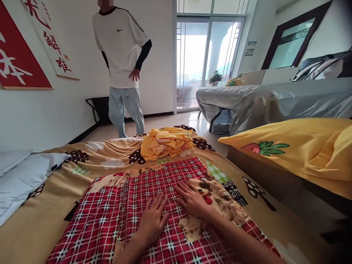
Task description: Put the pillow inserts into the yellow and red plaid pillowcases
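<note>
A red plaid cloth with a dog print (115,216) lies spread flat on a bed covered by a tan patterned sheet (52,216). My left hand (152,220) rests palm down on the plaid near its middle, fingers stretched out. Just to its right, my right hand (192,200) lies flat with fingers spread, touching the edge of the dog picture. Neither hand holds anything.
A crumpled yellow cloth pile (166,143) sits at the bed's far end. White pillows (19,176) lie at the left. A yellow pillow with a carrot print (302,150) is at the right. A person in a white shirt (121,66) stands beyond the bed. A grey-covered table (264,99) stands by the balcony door.
</note>
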Available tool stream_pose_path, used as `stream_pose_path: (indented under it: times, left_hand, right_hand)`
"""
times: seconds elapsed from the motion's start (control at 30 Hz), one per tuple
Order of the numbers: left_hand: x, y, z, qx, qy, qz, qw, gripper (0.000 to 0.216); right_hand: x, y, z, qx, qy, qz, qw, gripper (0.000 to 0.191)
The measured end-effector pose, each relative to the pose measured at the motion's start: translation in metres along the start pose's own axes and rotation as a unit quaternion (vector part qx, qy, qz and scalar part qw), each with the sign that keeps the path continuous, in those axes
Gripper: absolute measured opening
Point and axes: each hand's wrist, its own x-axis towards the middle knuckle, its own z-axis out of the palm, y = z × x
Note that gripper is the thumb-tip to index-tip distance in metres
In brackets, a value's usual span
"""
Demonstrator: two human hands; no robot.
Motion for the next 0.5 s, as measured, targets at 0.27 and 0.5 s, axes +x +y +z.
stream_pose_path:
  times: [0.27, 0.5]
  left_hand:
    - [-0.07, -0.033, 0.008, 0.039, -0.053, -0.047, 0.997, 0.052]
    - [-0.089, 0.01, 0.046, 0.044, 0.037, 0.02, 0.998, 0.064]
  right_hand:
    - [-0.066, 0.077, -0.028, -0.084, 0.01, 0.135, 0.987, 0.057]
    - [-0.116, 0.016, -0.018, -0.02, -0.012, 0.016, 1.0, 0.057]
